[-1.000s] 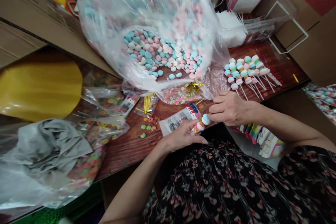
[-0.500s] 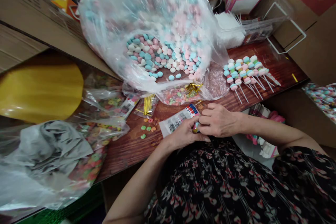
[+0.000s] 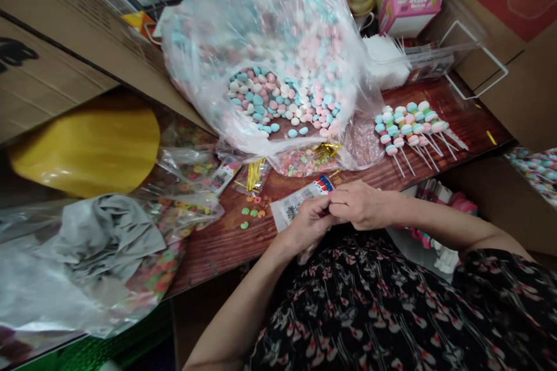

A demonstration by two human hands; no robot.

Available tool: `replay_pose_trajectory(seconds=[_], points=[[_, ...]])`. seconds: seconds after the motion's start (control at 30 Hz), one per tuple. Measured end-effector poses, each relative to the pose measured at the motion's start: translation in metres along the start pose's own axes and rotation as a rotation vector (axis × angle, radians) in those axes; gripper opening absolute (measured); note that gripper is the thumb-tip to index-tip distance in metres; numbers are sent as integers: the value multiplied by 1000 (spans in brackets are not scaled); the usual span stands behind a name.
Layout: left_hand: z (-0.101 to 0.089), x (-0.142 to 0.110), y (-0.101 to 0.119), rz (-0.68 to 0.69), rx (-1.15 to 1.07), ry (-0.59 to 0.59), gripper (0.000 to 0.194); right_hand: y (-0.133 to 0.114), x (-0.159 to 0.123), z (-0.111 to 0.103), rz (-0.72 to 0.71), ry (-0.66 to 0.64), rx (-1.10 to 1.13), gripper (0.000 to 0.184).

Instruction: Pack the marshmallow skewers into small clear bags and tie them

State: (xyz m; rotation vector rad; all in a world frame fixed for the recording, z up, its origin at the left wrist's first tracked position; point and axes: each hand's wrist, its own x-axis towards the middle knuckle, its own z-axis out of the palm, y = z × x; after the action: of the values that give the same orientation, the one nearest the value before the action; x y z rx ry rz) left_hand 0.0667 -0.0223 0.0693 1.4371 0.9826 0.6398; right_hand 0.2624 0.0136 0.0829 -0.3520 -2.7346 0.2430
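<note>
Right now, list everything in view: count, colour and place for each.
wooden table: one, reddish brown, under everything
clear plastic bag of candies: one, pink, white and blue, back centre
candies on white sticks: several, pastel, right of the bag
gold twist ties: one bundle, in a small clear bag, front of the big bag
loose candies: a few, green and orange, left of the hands
printed packet: one, white, under the hands
pink paper box: one, back right
gold-lidded jar: one, left of the box
left hand, right hand: two, fingers together, anything held hidden
</note>
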Motion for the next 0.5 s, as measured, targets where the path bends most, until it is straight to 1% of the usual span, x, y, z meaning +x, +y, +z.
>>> replay_pose_trajectory(seconds=[0.03, 0.1, 0.17, 0.2, 0.27, 0.33, 0.4, 0.5], points=[[-1, -1, 2, 15, -32, -1, 33, -1, 1, 4, -3, 8, 17, 15], [-7, -4, 4, 10, -126, 15, 50, 1, 0, 8, 7, 48, 33, 16], [-18, -9, 6, -59, -224, 28, 64, 6, 0, 5, 8, 101, 41, 20], [-24, -11, 6, -114, -256, 12, 66, 8, -1, 1, 11, 125, 37, 22], [-31, -13, 5, -238, -290, -46, 56, 14, 0, -7, 11, 167, 29, 24], [-30, -13, 3, -328, -345, -69, 45, 19, 3, -13, 4, 201, 27, 24], [-25, -10, 0, -339, -445, -7, 42, 20, 9, -16, 2, 240, 42, 23], [-14, -4, -1, -273, -530, 166, 39, 18, 20, -14, 17, 309, 86, 23]])
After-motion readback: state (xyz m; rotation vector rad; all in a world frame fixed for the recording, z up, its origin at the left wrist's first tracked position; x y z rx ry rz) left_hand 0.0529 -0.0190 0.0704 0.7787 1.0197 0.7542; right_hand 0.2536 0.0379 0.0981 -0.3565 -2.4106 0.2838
